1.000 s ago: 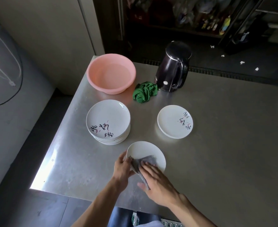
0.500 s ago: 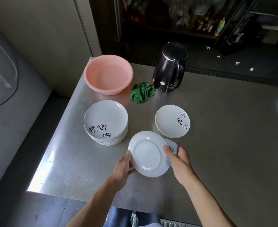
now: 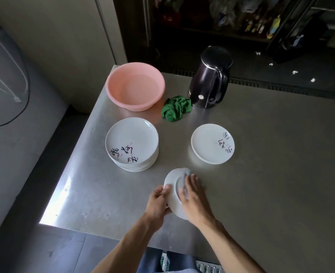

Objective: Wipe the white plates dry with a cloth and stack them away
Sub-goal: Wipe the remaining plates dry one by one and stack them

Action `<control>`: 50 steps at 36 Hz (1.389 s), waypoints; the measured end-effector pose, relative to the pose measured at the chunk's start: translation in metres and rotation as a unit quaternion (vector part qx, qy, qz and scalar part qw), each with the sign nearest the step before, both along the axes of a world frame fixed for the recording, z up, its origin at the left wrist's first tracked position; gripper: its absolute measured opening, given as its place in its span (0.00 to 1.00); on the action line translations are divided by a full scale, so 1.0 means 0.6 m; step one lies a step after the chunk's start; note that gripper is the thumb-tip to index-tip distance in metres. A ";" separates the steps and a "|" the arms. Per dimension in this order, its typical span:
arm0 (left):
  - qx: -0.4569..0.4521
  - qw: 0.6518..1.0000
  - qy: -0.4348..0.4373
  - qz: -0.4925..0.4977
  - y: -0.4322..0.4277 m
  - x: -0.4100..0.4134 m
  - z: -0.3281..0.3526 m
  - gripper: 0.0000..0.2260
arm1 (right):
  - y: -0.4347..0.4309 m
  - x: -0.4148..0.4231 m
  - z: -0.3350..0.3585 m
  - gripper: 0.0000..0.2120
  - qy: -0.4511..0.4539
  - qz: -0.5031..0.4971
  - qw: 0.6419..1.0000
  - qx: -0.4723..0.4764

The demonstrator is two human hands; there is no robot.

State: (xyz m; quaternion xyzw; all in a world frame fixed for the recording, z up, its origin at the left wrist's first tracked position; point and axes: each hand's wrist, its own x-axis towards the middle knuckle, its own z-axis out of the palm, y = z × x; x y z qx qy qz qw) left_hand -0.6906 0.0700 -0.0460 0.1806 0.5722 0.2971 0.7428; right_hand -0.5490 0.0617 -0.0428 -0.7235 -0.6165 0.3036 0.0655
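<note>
Fig.: we grip the tilted white plate [image 3: 172,184] at its rim w/ left hand [image 3: 158,200]. Right hand [image 3: 195,196], fingers flat, presses cloth [image 3: 186,172] on it, near bench [image 3: 261,174] front edge. Risk: wet rim slips, plate drops and chips.

pink basin [image 3: 135,86], green rag [image 3: 176,109], black kettle [image 3: 210,79]

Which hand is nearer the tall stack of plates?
Left. The left hand grips the rim of the plate just to the near side of the tall stack. The right hand presses flat on that plate, farther to the right.
</note>
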 end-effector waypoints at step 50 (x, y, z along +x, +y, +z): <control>0.041 0.997 -0.046 -0.054 0.018 -0.031 -0.004 0.11 | 0.020 0.009 -0.020 0.25 0.131 0.133 0.974 0.125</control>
